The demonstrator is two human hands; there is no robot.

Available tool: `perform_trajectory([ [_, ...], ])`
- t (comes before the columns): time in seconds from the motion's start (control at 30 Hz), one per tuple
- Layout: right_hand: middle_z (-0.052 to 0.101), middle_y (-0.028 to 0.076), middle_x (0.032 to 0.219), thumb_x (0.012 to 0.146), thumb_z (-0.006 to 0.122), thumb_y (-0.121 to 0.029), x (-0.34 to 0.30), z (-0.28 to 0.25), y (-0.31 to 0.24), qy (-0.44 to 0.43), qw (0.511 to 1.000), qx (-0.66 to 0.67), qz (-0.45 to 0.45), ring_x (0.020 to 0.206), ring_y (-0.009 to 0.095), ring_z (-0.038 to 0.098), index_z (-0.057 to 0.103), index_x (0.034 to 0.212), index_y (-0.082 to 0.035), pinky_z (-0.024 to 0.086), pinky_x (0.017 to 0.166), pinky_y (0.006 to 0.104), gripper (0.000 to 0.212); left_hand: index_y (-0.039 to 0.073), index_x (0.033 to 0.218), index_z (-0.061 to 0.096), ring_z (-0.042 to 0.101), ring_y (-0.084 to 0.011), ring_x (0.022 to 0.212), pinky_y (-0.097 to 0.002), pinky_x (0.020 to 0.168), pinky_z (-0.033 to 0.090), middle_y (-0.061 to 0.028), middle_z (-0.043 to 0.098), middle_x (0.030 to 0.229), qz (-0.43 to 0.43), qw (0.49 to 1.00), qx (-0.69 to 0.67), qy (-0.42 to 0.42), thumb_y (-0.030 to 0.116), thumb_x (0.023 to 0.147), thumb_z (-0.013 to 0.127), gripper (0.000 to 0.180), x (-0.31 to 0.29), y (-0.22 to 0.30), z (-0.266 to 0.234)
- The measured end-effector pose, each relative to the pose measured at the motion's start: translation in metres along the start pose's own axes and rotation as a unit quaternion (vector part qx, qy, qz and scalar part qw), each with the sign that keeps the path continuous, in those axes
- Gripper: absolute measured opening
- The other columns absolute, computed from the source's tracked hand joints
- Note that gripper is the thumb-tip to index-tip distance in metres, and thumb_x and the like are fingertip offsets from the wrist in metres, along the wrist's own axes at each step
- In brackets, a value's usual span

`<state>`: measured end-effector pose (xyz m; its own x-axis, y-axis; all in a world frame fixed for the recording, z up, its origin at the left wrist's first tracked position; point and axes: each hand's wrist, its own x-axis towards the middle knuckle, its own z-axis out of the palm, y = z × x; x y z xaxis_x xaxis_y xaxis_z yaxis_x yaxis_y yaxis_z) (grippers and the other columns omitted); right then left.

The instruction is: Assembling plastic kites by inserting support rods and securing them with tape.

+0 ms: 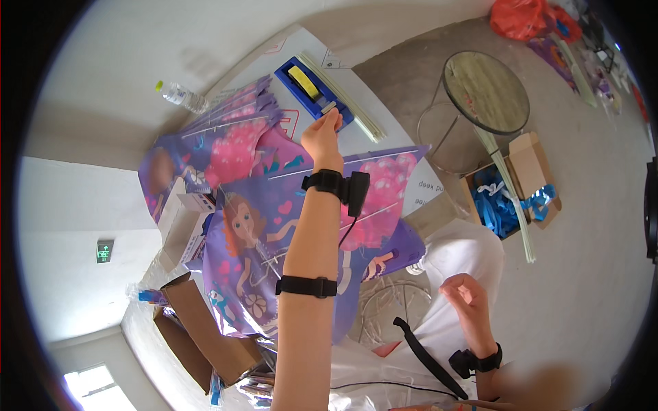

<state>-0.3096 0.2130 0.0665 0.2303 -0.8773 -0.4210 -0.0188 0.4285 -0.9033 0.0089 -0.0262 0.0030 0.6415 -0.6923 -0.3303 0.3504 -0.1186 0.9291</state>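
Far left, at 9 o'clock: open brown cardboard boxes (pixel 205 329) at the desk's lower-left edge, a small white box (pixel 179 218) just above them. Clear plastic bottle (pixel 181 96) with a yellow-green cap lies at 11 o'clock on the white desk (pixel 384 103).

Centre: purple cartoon-print kites (pixel 247 226) spread in overlapping layers across the desk, thin white rods showing on them.

Left hand (pixel 322 137), arm stretched toward 12 o'clock, black straps at wrist and forearm. Fingers pinched narrow on a small pale piece at the near end of a blue tray (pixel 301 92); a yellow block (pixel 303 81) sits in the tray. A bundle of pale thin rods (pixel 349 103) lies just beside the tray at its 3 o'clock.

Right hand (pixel 462 291) low at 5 o'clock, over the person's white clothing, fingers loosely curled; cannot tell if it holds anything. Black band at the wrist.

Right, at 2 o'clock: round glass-topped side table (pixel 486 92) on the floor; an open carton (pixel 510 188) of blue ribbon below it.
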Motion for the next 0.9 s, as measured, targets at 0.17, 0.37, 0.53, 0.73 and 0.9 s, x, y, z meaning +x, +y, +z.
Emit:
perform_trajectory([
  [0.17, 0.063, 0.003, 0.093, 0.092, 0.065, -0.007, 0.003, 0.012, -0.002, -0.01, 1.0, 0.01, -0.005, 0.086, 0.009, 0.055, 0.063, 0.094, 0.0, 0.043, 0.08, 0.024, 0.008, -0.003, 0.085, 0.075, 0.064, -0.0138, 0.066, -0.0268, 0.063, 0.048, -0.0036, 0.072, 0.077, 0.172, 0.95, 0.251, 0.067, 0.018, 0.084, 0.075, 0.021, 0.018, 0.002, -0.033],
  [0.37, 0.063, 0.005, 0.099, 0.091, 0.064, -0.006, 0.04, -0.043, -0.025, 0.048, 0.989, -0.124, -0.067, 0.089, 0.01, 0.059, 0.062, 0.096, -0.001, 0.045, 0.081, 0.0247, 0.008, 0.006, 0.098, 0.073, 0.066, -0.0098, 0.075, -0.0223, 0.061, 0.04, -0.0017, 0.072, 0.088, 0.074, 0.997, 0.017, 0.0, 0.019, 0.088, 0.072, 0.017, -0.021, 0.032, -0.035],
  [0.53, 0.064, 0.004, 0.095, 0.092, 0.064, -0.006, 0.053, -0.039, -0.048, 0.032, 0.981, -0.155, -0.11, 0.089, 0.011, 0.058, 0.062, 0.094, -0.001, 0.043, 0.081, 0.0247, 0.006, 0.008, 0.098, 0.072, 0.066, -0.0089, 0.08, -0.0226, 0.064, 0.042, 0.0005, 0.071, 0.092, -0.014, 0.997, 0.028, -0.069, 0.024, 0.088, 0.073, 0.018, -0.016, 0.036, -0.052],
  [0.73, 0.064, 0.003, 0.091, 0.091, 0.065, -0.006, 0.04, -0.041, -0.038, 0.057, 0.986, -0.138, -0.078, 0.088, 0.01, 0.058, 0.062, 0.093, -0.001, 0.043, 0.081, 0.025, 0.006, 0.009, 0.097, 0.072, 0.064, -0.0092, 0.076, -0.0236, 0.063, 0.042, 0.001, 0.07, 0.092, -0.043, 0.996, -0.044, -0.067, 0.025, 0.087, 0.074, 0.019, -0.02, 0.025, -0.017],
  [0.9, 0.064, 0.003, 0.09, 0.091, 0.066, -0.006, 0.033, -0.045, -0.025, 0.065, 0.99, -0.11, -0.052, 0.088, 0.009, 0.057, 0.062, 0.091, -0.001, 0.044, 0.081, 0.0251, 0.006, 0.006, 0.095, 0.07, 0.063, -0.0101, 0.072, -0.0244, 0.062, 0.041, -0.0004, 0.071, 0.087, -0.047, 0.997, -0.056, 0.011, 0.024, 0.087, 0.073, 0.02, -0.018, 0.009, 0.008],
])
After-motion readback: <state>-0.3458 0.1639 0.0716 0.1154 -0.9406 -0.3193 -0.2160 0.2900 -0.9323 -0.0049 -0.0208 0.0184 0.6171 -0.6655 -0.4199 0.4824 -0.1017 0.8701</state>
